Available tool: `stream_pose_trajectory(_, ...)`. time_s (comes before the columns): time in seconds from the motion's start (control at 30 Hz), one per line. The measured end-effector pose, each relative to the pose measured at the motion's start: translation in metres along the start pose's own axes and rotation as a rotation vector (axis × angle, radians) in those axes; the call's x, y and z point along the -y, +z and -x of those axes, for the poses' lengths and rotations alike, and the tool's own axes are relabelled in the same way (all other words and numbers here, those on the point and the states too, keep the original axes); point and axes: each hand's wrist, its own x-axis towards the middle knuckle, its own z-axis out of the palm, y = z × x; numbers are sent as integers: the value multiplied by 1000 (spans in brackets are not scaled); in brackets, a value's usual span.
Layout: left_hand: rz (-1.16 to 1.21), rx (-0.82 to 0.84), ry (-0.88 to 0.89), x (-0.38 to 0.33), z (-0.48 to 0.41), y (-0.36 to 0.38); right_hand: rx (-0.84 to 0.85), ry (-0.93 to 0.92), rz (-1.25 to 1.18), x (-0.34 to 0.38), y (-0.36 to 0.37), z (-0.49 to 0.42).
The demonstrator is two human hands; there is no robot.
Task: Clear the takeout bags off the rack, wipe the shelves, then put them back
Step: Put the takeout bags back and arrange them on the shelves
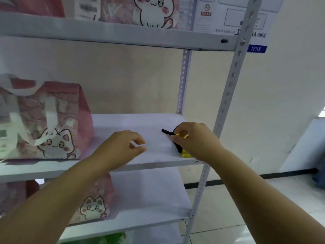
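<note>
- A white metal rack [228, 88] stands by a pale wall.
- The middle shelf [133, 124] is the one right in front.
- 1 pink cat bag [52, 120] stands at the left end of this shelf. It has white handles.
- The left hand [119, 147] is over the near middle of the shelf, just right of that bag. Its fingers bend a little and sit a bit apart. It holds nothing.
- The right hand [195, 140] is at the right end of the shelf, near the front post. Its fingers and thumb pinch a small yellow and black thing [184, 153]. A thin black strap sticks out to the left. I cannot tell what the thing is.
- The 2 hands do not touch.
- More cat bags [154, 11] stand on the top shelf.
- Another cat bag [95, 203] stands on the lower shelf, partly behind the left arm.
- Something green [109, 237] shows at the very bottom.
- A blue label [255, 48] on the wall, right of the rack, says 12315.
</note>
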Motion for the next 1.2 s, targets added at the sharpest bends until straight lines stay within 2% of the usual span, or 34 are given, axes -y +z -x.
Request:
stream_pose_trajectory(0.3, -64, -167, -73, 9, 77, -87, -44, -165, -18, 77, -18, 16)
stream_pose_trajectory(0.5, -160, -248, -10, 2, 118, -157, -131, -298, -47, 146, -40, 39)
stream_pose_trajectory(0.87, -292, -376, 82, 11, 195, -273, -259, -353, -99, 263, -61, 79)
stream_pose_trajectory(1.2, -259, -471, 103, 18, 215, -321, -320, -442, -85, 321, -76, 92)
